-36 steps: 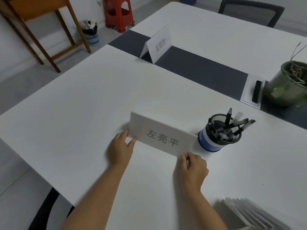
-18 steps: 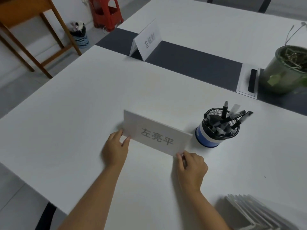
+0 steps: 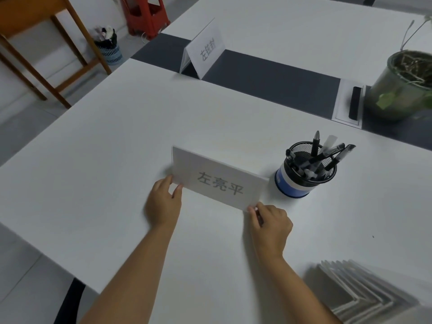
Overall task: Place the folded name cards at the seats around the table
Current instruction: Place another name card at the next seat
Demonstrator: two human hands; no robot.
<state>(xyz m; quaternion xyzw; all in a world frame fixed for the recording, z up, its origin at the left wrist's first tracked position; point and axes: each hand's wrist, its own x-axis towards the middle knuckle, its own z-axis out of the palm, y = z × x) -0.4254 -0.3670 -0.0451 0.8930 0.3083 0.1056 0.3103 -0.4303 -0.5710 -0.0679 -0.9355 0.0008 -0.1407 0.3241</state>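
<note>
A folded white name card (image 3: 219, 177) with grey printed characters stands on the white table (image 3: 112, 146) in front of me. My left hand (image 3: 163, 203) pinches its lower left corner. My right hand (image 3: 271, 222) pinches its lower right corner. A second folded name card (image 3: 205, 50) stands upright on the dark centre strip at the far side. A stack of several more folded cards (image 3: 360, 291) lies at the table's near right corner.
A mesh pen holder (image 3: 304, 174) with pens stands just right of the held card. A potted plant (image 3: 404, 85) and a black cable slot (image 3: 355, 102) are at the far right. A wooden table (image 3: 35, 31), red stool (image 3: 145, 12) and small bin (image 3: 108, 47) stand on the floor left.
Both hands keep their hold on the card's lower corners. The view has tilted down slightly, so the scene has shifted up; the card stays in about the same spot on the table.
</note>
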